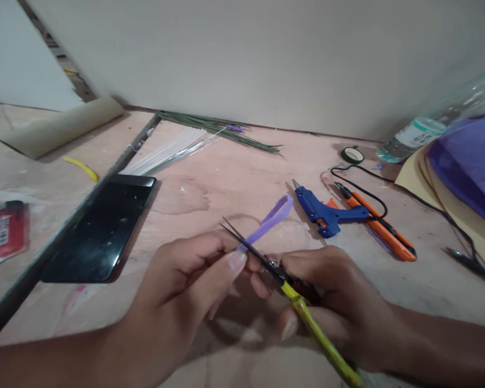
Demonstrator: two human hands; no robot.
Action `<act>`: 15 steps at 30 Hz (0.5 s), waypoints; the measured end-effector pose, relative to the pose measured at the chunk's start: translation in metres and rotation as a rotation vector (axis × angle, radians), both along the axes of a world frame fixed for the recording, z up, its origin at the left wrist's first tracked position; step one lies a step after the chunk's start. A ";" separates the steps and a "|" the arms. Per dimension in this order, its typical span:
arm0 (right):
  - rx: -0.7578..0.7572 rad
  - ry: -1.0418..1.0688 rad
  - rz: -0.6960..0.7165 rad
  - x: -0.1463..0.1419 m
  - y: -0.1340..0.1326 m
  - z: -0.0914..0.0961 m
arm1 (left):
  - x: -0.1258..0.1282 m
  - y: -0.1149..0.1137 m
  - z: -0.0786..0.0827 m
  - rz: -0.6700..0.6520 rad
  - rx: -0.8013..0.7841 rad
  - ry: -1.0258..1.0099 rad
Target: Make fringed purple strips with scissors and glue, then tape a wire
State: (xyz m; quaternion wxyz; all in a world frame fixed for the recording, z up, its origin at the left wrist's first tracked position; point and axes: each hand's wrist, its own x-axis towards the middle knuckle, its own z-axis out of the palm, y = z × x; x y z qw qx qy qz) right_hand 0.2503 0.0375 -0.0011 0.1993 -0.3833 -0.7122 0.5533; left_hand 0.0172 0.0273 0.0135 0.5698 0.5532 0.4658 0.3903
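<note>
Pinching purple strip [271, 220] in left hand [186, 288], above table [226, 183]; gripping parted scissors [319, 334] in right hand [343, 299], at pinched end. Could nick left hand by slipping, or cut crooked from loose pinch.

A pale wall [234, 59], it seems, backs the pinkish surface [242, 172].

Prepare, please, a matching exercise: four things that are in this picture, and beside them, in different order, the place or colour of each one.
1. purple strip
2. glue gun
3. phone
4. yellow-handled tool

A. flat, left of both hands
B. in the right hand
C. blue, beside the orange cutter
D. pinched by the left hand

Pairs: 1-D, 2-C, 3-A, 4-B
</note>
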 end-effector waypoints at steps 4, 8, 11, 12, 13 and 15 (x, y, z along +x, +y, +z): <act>-0.096 0.115 0.030 -0.003 0.003 0.004 | -0.001 -0.001 -0.001 0.009 -0.017 -0.010; -0.097 0.201 0.075 -0.007 0.006 0.007 | -0.002 -0.001 0.000 0.042 -0.018 0.009; -0.030 0.107 0.064 -0.007 0.004 0.007 | -0.002 0.000 0.000 0.030 0.009 0.022; -0.002 0.078 0.061 -0.006 0.004 0.006 | -0.002 0.000 0.000 0.018 0.017 0.027; 0.022 0.058 0.064 -0.005 0.003 0.005 | -0.002 -0.001 0.000 0.005 0.028 0.030; 0.058 0.031 0.071 -0.003 0.001 0.003 | -0.003 -0.002 0.000 -0.022 0.050 0.034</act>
